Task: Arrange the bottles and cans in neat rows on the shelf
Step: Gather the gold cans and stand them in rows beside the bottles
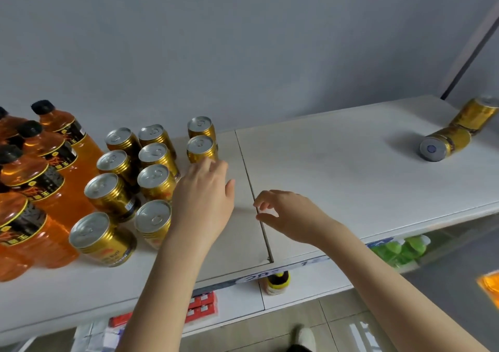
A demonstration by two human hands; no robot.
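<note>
Seam: dark seam (253, 189) in smooth white shelf (351, 176).
Cans: ribbed gold metal cans (156, 181) upright left of seam; two toppled cans (445, 141) far right.
Bottles: orange plastic bottles (54, 162), further left.
Hands: left hand (202, 197) straight-fingered beside cans; right hand (286, 216) loosely curled, empty, over seam.

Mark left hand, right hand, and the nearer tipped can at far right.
Left hand (202, 197), head view, back of hand.
Right hand (293, 216), head view, back of hand.
Nearer tipped can (456, 139), head view, gold side wall.
</note>
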